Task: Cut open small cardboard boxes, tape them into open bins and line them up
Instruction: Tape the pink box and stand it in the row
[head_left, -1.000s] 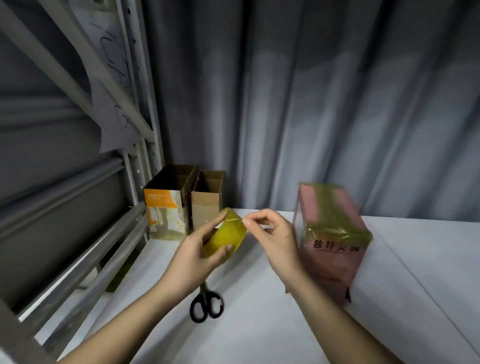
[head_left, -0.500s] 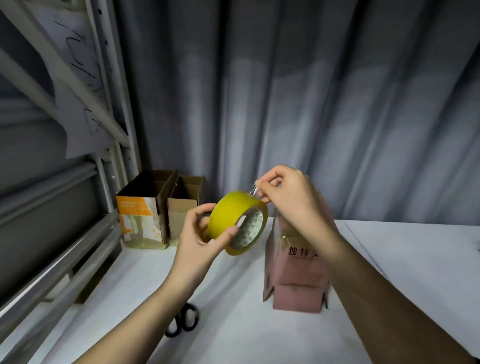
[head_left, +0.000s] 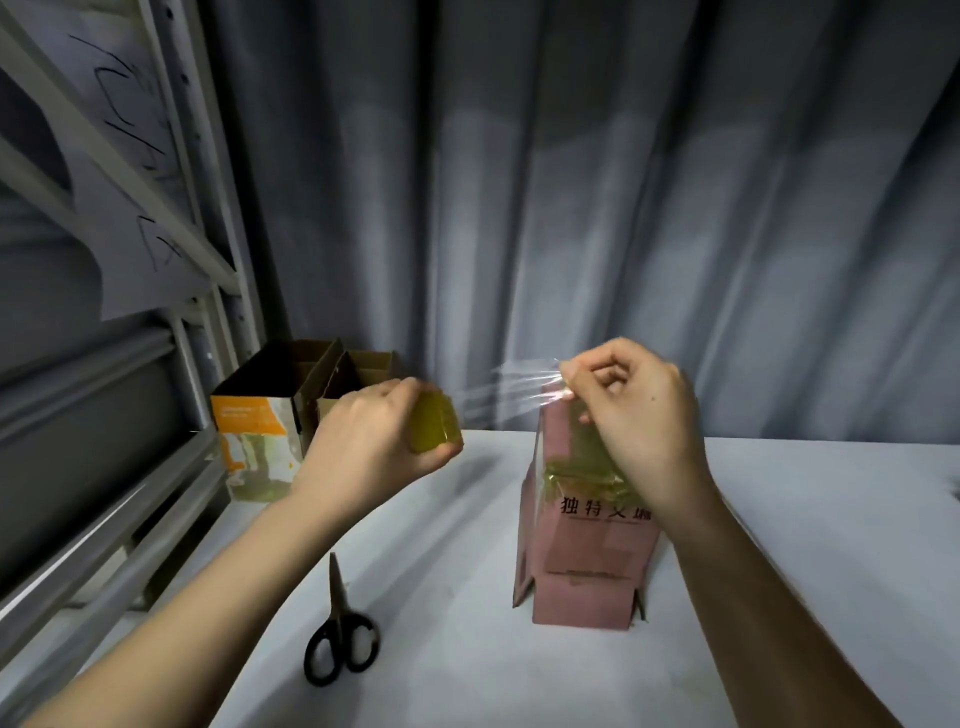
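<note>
My left hand (head_left: 363, 441) grips a yellow tape roll (head_left: 434, 427) above the white table. My right hand (head_left: 639, 415) pinches the free end of the tape, and a clear strip of tape (head_left: 509, 387) stretches between the two hands. Below my right hand stands a pink cardboard box (head_left: 587, 561) with black characters and yellowish tape on its upper part. At the back left stand two open bins side by side: one orange and white (head_left: 257, 441), one plain brown (head_left: 358, 371). Black scissors (head_left: 340, 639) lie shut on the table near my left forearm.
A grey metal shelf frame (head_left: 197, 218) with paper sheets runs along the left. A grey curtain (head_left: 623, 182) hangs behind the white table (head_left: 805, 545).
My hands have pulled apart: the roll went left and turned edge-on, and my right hand drew a length of tape out to the right over the pink box.
</note>
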